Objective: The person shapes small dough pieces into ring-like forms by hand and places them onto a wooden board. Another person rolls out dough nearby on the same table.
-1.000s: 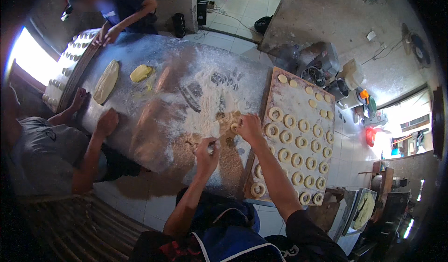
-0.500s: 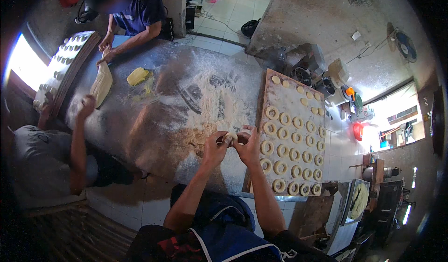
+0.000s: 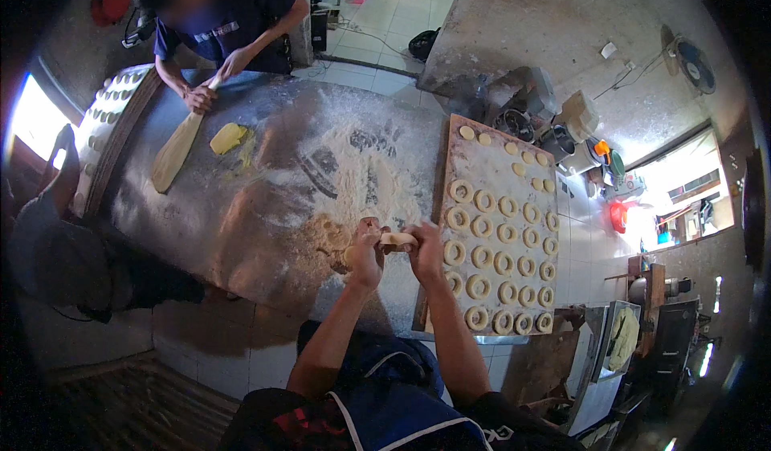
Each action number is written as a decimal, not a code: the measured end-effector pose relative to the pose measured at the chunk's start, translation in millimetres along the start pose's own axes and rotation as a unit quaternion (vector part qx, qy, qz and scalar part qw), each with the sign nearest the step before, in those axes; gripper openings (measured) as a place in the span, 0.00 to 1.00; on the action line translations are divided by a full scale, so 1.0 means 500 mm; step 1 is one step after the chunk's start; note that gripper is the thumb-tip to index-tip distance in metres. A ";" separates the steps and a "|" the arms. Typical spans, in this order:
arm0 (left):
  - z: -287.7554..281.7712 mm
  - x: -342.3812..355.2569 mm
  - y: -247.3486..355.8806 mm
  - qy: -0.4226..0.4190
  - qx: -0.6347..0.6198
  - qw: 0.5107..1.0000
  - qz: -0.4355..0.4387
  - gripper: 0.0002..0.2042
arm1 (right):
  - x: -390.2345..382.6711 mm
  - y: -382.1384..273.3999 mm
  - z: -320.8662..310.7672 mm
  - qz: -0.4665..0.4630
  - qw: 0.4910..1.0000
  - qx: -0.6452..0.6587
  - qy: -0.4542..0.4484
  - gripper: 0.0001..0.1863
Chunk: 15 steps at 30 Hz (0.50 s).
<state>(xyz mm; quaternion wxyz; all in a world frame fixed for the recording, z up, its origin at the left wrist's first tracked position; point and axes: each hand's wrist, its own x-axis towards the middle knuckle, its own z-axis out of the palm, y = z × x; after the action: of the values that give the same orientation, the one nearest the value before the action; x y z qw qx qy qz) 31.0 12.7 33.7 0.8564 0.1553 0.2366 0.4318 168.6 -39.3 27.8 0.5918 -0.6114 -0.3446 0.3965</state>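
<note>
Over the floured table, a pale ring of dough [image 3: 397, 240] is stretched sideways between my two hands. My left hand [image 3: 367, 254] grips its left end with the fingers curled in. On the other end, my right hand [image 3: 426, 254] is closed too, its fingers partly hidden by the dough. A small round pale piece [image 3: 349, 254] shows at the outer side of my left hand; whether I hold it cannot be made out. White flour [image 3: 373, 162] lies beyond my hands, and brownish crumbs or flour [image 3: 317, 238] lie to their left.
Right of my hands, a wooden board [image 3: 502, 170] carries rows of dough rings [image 3: 507, 232] and several small discs [image 3: 511, 148]. Across the table, a co-worker [image 3: 229, 29] holds a long dough strip [image 3: 178, 154] near a yellow lump [image 3: 228, 138]. Another person [image 3: 60, 250] is at the left.
The dough between my hands has been pulled wider, and my left hand has turned. The co-worker's dough strip has swung nearer the table's middle. The person at the left has leaned toward the far-left tray.
</note>
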 end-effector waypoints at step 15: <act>0.105 0.081 -0.161 -0.006 0.215 0.975 0.061 0.17 | -0.010 -0.104 -0.107 -0.001 0.996 -0.069 0.060 0.33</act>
<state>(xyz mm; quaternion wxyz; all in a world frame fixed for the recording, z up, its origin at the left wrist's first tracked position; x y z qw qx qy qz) 133.6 -4.2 29.0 0.7765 0.3525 0.3093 0.4210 216.7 -64.8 79.3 0.5682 -0.6730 -0.3358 0.3339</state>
